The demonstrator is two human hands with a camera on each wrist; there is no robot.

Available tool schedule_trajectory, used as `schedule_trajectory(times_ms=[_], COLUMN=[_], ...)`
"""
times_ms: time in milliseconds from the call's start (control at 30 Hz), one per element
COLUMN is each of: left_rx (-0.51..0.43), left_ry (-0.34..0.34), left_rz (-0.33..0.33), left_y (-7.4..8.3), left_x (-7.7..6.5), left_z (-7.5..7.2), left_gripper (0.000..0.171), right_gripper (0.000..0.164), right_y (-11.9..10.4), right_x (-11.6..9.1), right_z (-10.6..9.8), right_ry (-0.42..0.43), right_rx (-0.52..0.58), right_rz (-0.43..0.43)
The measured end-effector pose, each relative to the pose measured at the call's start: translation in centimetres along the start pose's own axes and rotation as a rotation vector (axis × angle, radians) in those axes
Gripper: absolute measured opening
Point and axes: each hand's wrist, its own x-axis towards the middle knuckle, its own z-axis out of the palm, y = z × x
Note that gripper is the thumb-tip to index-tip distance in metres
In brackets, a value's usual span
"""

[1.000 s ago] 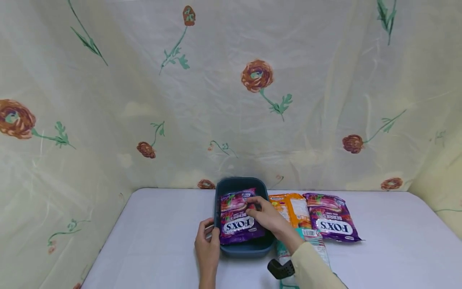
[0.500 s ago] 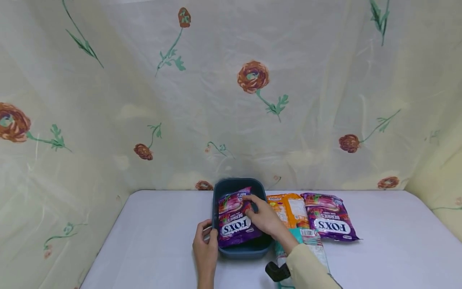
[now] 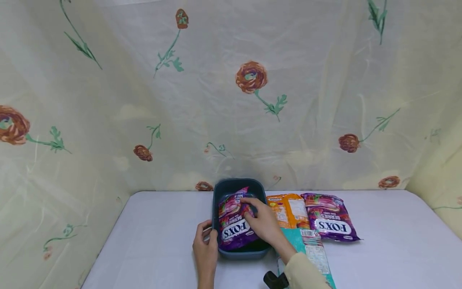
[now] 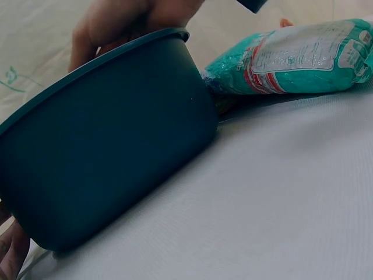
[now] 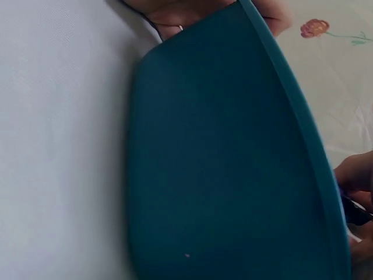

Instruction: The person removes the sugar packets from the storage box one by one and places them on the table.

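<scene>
A dark blue plastic tub (image 3: 243, 254) stands on the table, and a purple Fox's Berries candy bag (image 3: 234, 218) lies slanted inside it. My right hand (image 3: 262, 220) reaches over the tub's right rim and pinches the bag's right edge between thumb and fingers. At the tub's left wall, my left hand (image 3: 206, 243) grips the side, thumb toward me and fingers farther back. In the left wrist view the tub wall (image 4: 116, 140) fills the left half, with fingers (image 4: 14, 251) of the left hand at its lower corner. The tub's floor is mostly hidden by the bag.
Right of the tub lie an orange candy bag (image 3: 285, 210), a second purple Fox's bag (image 3: 331, 220) and a teal packet (image 3: 314, 255), partly under the right sleeve (image 3: 304, 273). The white table (image 3: 155, 241) ends at a flowered curtain (image 3: 288, 132) behind.
My right hand has turned the purple bag slightly within the tub, its top end narrowing. The right forearm has shifted a little, uncovering more of the teal packet. The left hand keeps its hold.
</scene>
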Motion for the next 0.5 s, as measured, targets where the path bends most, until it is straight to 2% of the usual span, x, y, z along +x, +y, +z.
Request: schedule_trajectory(times_ms=[267,500], left_rx=[-0.007,0.014], left_ry=[0.003,0.005], left_rz=[0.010,0.002], left_y=[-0.05,-0.08], left_x=[0.07,0.09], left_z=[0.02,0.03], left_gripper=[0.025,0.025], right_gripper=[0.038,0.040], right_y=[0.05,-0.05], right_x=[-0.39,-0.54], right_z=[0.26,0.33], right_ry=[0.036,0.048], right_rx=[0.086,0.127], right_rz=[-0.035,-0.016])
